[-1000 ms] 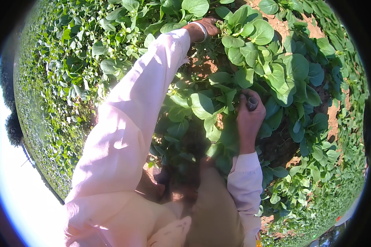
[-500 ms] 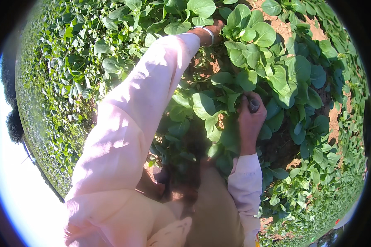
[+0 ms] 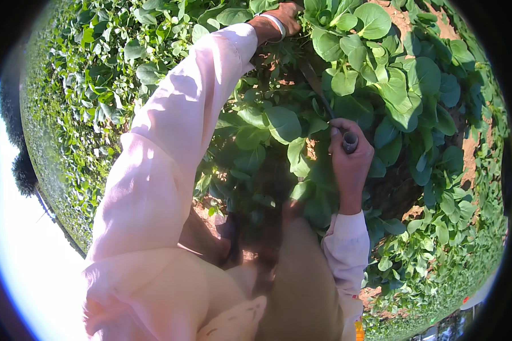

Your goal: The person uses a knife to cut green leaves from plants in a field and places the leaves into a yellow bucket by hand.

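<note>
My right hand (image 3: 351, 165) is wrapped round the handle of a sickle (image 3: 314, 79), whose round, hollow handle end faces up. Its thin dark blade runs up and left between the plants, low by the soil, with the tip partly lost in shade. Farther off, at the top, my left hand (image 3: 284, 20) has its fingers curled downward over fine green stalks; what they pinch is hidden. A white band circles that wrist. Close to its right stands a broad-leaved green plant (image 3: 347, 48). Another leafy plant (image 3: 281, 125) grows between my left arm and the sickle.
Dense low greenery (image 3: 96, 108) spreads on the left. More large-leaved plants (image 3: 421, 85) fill the right, with reddish soil (image 3: 469, 162) showing in gaps. My bent leg (image 3: 301, 273) is at the bottom, beside shaded ground.
My left hand has moved up and slightly left, out from under the leaves. The right hand has tilted the sickle, and its blade now shows between the plants.
</note>
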`<state>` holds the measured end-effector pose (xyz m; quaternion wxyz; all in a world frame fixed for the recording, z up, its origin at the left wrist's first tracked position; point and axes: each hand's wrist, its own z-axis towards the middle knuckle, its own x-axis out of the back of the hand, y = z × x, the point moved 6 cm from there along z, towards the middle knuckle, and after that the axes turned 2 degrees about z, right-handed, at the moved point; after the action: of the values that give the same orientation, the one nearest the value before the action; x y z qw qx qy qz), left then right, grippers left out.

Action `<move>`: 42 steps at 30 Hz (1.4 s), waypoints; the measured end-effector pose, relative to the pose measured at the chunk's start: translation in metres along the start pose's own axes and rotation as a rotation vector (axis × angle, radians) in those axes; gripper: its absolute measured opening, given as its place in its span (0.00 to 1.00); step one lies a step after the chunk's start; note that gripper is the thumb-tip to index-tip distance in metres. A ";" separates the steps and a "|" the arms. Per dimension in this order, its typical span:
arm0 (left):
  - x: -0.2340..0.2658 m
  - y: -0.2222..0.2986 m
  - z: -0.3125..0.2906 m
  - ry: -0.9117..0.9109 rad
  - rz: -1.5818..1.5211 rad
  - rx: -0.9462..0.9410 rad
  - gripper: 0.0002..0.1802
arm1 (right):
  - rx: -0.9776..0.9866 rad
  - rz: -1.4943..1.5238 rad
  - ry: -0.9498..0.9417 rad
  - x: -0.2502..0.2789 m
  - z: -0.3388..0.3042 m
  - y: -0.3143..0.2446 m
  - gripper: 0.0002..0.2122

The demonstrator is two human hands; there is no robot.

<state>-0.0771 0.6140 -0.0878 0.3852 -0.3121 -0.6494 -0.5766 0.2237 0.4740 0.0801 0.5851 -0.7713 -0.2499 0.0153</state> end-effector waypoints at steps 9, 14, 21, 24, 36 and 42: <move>0.094 0.062 -0.151 -0.485 0.113 -0.231 0.19 | 0.093 -0.222 -0.055 0.016 -0.035 -0.024 0.05; 0.064 0.090 -0.172 -0.488 0.066 0.288 0.22 | 0.090 -0.223 -0.070 0.026 -0.048 -0.024 0.06; 0.032 0.083 -0.189 -0.540 0.162 0.200 0.22 | 0.072 -0.462 -0.149 0.023 -0.058 -0.038 0.09; 0.030 0.064 -0.197 -0.604 0.111 0.217 0.19 | 0.093 -0.456 -0.104 0.024 -0.062 -0.038 0.10; 0.017 0.096 -0.191 -0.475 0.057 0.128 0.15 | 0.085 -0.634 -0.185 0.012 -0.053 -0.044 0.10; 0.026 0.087 -0.196 -0.491 -0.275 0.243 0.16 | 0.085 -0.516 -0.138 0.002 -0.034 -0.026 0.09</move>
<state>0.0112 0.4309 -0.0133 0.1695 -0.3030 -0.8235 -0.4486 0.2268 0.4496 0.1155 0.5829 -0.6541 -0.4768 -0.0712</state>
